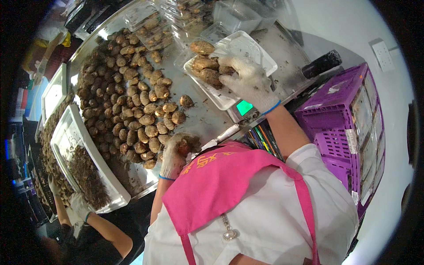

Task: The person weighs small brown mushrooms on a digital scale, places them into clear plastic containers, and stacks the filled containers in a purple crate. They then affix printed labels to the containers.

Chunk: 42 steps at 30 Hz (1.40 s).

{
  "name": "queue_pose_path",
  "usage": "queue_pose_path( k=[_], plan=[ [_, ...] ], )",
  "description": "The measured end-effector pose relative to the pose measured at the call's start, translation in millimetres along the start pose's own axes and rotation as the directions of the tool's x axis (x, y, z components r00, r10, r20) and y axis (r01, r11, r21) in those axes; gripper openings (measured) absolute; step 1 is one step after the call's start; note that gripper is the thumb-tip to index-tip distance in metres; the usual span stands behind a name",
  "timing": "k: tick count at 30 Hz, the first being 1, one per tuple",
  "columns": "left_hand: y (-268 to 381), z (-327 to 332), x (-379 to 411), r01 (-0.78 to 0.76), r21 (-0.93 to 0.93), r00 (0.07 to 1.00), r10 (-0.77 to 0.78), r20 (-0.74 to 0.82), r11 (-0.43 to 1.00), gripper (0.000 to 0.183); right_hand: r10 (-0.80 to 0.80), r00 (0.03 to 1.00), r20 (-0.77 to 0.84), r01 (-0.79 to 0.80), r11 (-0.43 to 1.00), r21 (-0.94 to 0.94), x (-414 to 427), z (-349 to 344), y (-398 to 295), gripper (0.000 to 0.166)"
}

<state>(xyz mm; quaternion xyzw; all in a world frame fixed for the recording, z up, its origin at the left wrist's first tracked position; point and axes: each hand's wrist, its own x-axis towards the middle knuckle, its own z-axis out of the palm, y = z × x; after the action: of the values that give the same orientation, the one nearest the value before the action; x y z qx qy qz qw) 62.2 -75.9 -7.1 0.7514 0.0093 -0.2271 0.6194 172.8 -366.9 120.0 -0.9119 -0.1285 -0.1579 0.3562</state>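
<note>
My right hand, in a knitted white glove, is over a white plastic tray. Its thumb and fingers close around a small brown taro corm. Beside those fingers, several larger taro corms lie in a clear plastic box at the tray's left end. Under the tray is a scale with a lit green display. My left hand, in a soil-stained glove, is curled at the near edge of a taro pile. Whether it holds a corm is unclear, as its fingers are dark with dirt.
A knife lies on the table's near edge. Clear plastic boxes stand at the back. A purple crate is at right, below a black cylinder. At left, a co-worker's gloved hand touches a white tray of soil.
</note>
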Motion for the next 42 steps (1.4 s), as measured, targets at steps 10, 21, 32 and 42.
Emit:
queue_pose_path(
  k=[10,21,32,42],
  plan=[
    [12,8,1,0.041,-0.628,0.995,-0.088,-0.043,0.777,0.021,-0.158,0.958,0.24,0.23,0.922,-0.311,27,28,5,0.035],
    [20,9,6,0.082,-0.722,0.993,-0.117,0.001,0.687,0.031,-0.317,0.945,-0.077,0.291,0.925,-0.244,17,55,14,0.031],
    [49,9,-1,0.19,-0.76,0.968,-0.248,0.039,0.622,0.029,0.432,0.883,-0.184,-0.396,0.896,0.202,8,-18,88,0.029],
    [61,33,-5,0.25,-0.621,0.948,-0.319,0.0,0.743,0.022,0.668,0.736,0.109,-0.624,0.607,0.493,-2,1,101,0.058]
  ],
)
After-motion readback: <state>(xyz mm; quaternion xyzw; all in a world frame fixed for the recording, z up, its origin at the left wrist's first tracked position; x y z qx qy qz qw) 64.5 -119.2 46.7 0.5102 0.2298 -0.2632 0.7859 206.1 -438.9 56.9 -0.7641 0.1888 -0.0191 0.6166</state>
